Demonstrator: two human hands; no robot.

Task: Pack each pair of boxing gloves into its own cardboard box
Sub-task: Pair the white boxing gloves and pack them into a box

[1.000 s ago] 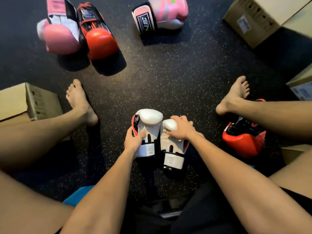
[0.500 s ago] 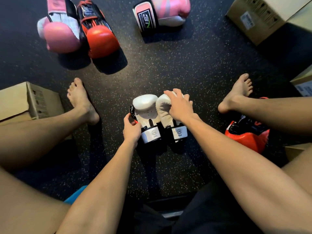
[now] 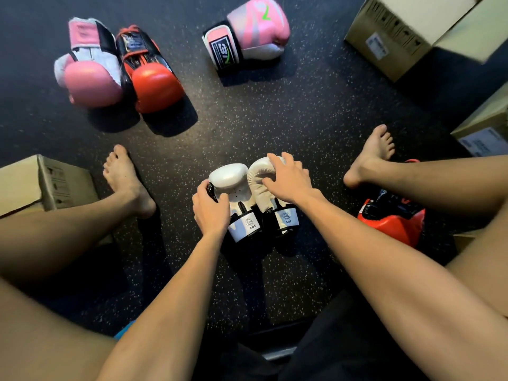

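Two white boxing gloves with black-and-white cuffs stand side by side on the dark floor between my legs. My left hand point(image 3: 211, 209) grips the side of the left white glove point(image 3: 232, 185). My right hand point(image 3: 288, 178) lies over the top of the right white glove point(image 3: 258, 176), fingers curled on it. A pink glove point(image 3: 90, 78) and a red glove point(image 3: 154, 81) lie together at the far left. Another pink glove point(image 3: 247, 34) lies at the far middle. A second red glove point(image 3: 393, 218) sits under my right leg.
One cardboard box point(image 3: 41, 185) sits by my left leg. A larger cardboard box point(image 3: 406, 31) stands at the far right, with another box point(image 3: 486, 133) below it at the right edge. My bare feet point(image 3: 126, 180) rest on the speckled floor.
Both white gloves have been moved away from me and stood side by side. My right hand has shifted from the glove's middle onto its padded top.
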